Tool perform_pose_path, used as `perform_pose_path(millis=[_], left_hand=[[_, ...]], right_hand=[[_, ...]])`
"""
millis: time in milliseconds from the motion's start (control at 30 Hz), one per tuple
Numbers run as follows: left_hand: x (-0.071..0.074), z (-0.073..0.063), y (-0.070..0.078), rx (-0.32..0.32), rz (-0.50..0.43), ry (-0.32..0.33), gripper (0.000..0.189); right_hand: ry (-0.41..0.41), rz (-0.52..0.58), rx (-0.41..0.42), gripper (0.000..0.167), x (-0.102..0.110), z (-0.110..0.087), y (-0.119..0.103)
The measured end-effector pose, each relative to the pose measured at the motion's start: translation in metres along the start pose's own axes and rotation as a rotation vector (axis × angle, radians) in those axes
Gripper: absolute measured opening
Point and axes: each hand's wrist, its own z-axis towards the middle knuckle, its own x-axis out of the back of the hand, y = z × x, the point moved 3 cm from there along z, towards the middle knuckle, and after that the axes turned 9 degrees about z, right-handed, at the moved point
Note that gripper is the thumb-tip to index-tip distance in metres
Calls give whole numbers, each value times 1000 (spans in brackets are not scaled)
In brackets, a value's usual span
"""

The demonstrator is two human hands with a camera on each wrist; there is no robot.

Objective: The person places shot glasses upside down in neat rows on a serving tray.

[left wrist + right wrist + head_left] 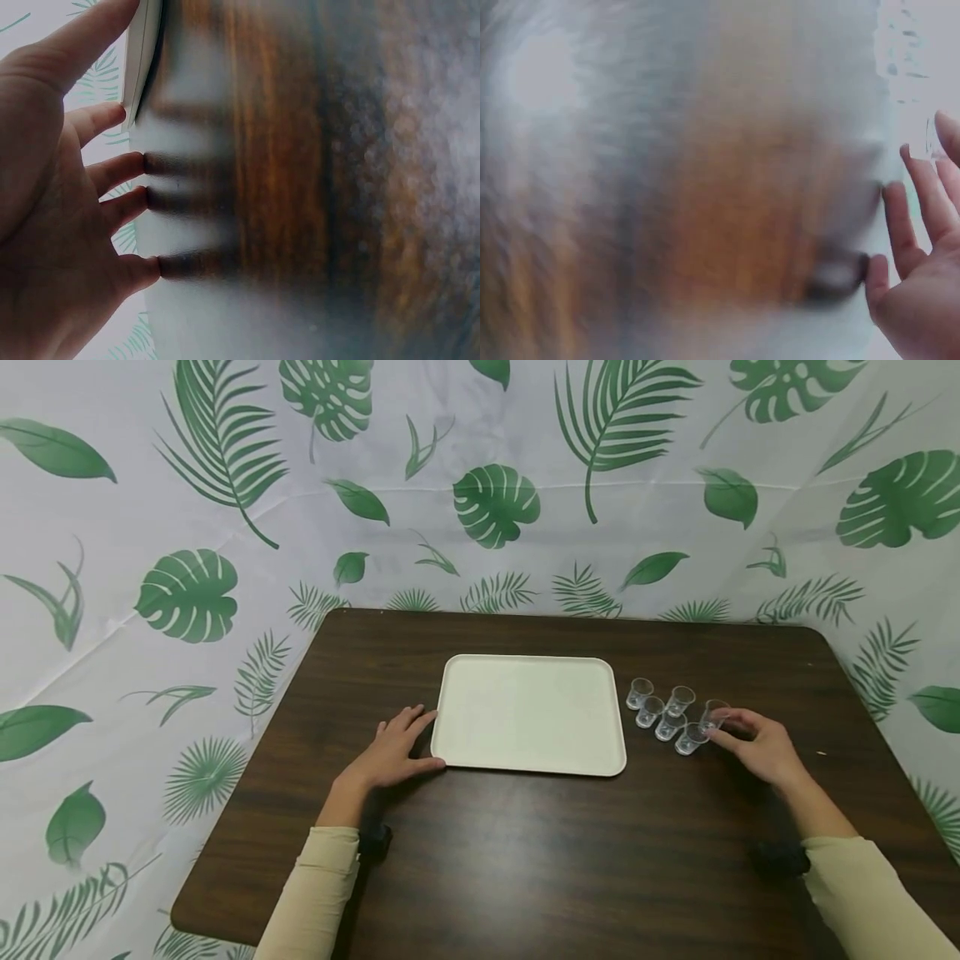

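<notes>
A cream rectangular tray [528,714] lies on the dark wooden table. At its left edge rests my left hand [393,750], fingers spread and thumb at the near left corner. In the left wrist view the fingertips of this left hand [67,180] meet the tabletop and the tray's rim [142,60]. To the right of the tray, my right hand [757,747] pinches a small clear cup [715,715] between thumb and fingers. Only a sliver of that cup [931,142] shows beside the right hand [922,262] in the right wrist view. Several matching cups, one of them a front cup [688,741], stand just left of it.
The cup group, with its leftmost cup [639,693], stands close to the tray's right edge. Behind the table [510,860] hangs a white cloth [420,518] with green leaf prints. A tiny light speck [821,752] lies right of my right hand.
</notes>
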Motion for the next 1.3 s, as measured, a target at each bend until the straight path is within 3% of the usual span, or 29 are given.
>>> perform_pose_path(millis=[300, 467, 600, 733, 900, 1133, 1300], left_hand=[[1, -1, 1, 3, 4, -4, 91], [2, -3, 0, -1, 7, 4, 90], [2, -5, -1, 1, 7, 8, 90], [3, -7, -1, 5, -3, 5, 90], [5, -8, 0, 8, -18, -1, 89], [4, -7, -1, 5, -10, 10, 88], [3, -2, 2, 6, -12, -9, 89]], right_hand=[[118, 211, -36, 49, 21, -4, -25], [170, 248, 47, 49, 17, -1, -60], [194, 265, 153, 43, 2, 4, -96], [174, 257, 239, 40, -24, 12, -130], [64, 200, 289, 37, -69, 23, -161], [-57, 198, 338, 36, -153, 36, -180], [-73, 163, 408, 37, -204, 37, -189]])
